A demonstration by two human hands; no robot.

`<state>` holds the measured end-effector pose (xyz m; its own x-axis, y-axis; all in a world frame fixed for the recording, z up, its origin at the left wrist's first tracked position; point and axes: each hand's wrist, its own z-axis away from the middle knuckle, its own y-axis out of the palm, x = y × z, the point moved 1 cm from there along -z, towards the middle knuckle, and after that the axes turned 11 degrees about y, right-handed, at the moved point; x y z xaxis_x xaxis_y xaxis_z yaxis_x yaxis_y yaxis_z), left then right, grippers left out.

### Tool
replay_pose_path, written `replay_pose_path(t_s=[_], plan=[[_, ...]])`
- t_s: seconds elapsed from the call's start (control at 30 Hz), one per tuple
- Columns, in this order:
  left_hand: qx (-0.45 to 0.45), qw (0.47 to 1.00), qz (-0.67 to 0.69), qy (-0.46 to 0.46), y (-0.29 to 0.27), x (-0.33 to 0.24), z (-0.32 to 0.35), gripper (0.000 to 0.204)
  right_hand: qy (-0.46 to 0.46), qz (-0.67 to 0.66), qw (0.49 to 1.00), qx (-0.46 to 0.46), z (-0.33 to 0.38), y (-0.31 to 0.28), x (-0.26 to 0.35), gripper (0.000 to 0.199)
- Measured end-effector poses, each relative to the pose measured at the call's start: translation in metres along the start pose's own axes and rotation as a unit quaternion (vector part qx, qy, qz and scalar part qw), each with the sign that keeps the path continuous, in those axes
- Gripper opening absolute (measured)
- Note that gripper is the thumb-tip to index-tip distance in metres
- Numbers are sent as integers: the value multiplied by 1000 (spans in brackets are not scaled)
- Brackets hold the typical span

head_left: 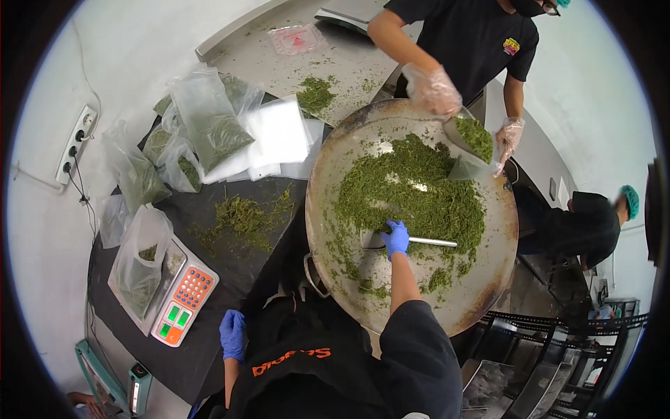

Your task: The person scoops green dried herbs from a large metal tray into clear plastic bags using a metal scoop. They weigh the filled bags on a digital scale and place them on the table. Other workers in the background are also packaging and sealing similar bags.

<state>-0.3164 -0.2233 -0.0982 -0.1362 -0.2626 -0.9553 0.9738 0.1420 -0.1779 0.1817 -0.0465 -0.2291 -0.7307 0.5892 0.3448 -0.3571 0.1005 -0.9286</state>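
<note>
Green leaves (391, 171): in the big pan (331, 164), mostly ahead of your right hand (396, 239).
Metal scoop (434, 242): under your right hand, handle sticking out to its right.
Right fingers: over the scoop; can't tell if they hold it.
Left hand (232, 335): looks curled; can't tell what's inside.
Scale (187, 293): left of your left hand, holding a bag (139, 276).

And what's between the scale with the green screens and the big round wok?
In the head view, a loose, scattered clump of shredded green leaves lies on the black table cover between the scale and the wok.
</note>
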Motion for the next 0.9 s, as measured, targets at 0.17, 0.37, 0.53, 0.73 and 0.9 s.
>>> replay_pose_path(t_s=[0.17, 0.37, 0.53, 0.73, 0.9], plan=[[-34, 999, 3, -5, 8, -16, 4, 14, -35, -41, 997, -55, -21, -23, 4, 16], [-33, 999, -13, 11, 14, 7, -3, 14, -6, 11, 997, -80, -17, -90, 33, 17], [-46, 994, -101, 19, 18, -15, -5, 15, -113, -94, 986, -81, -23, -97, 52, 18], [-48, 993, -105, 28, 11, -31, 1, 17, -184, -346, 904, 170, 16, -101, 211, 17], [-72, 990, -115, 46, -1, -30, 15, 20, -258, -343, 855, 290, 59, -89, 323, 25]])
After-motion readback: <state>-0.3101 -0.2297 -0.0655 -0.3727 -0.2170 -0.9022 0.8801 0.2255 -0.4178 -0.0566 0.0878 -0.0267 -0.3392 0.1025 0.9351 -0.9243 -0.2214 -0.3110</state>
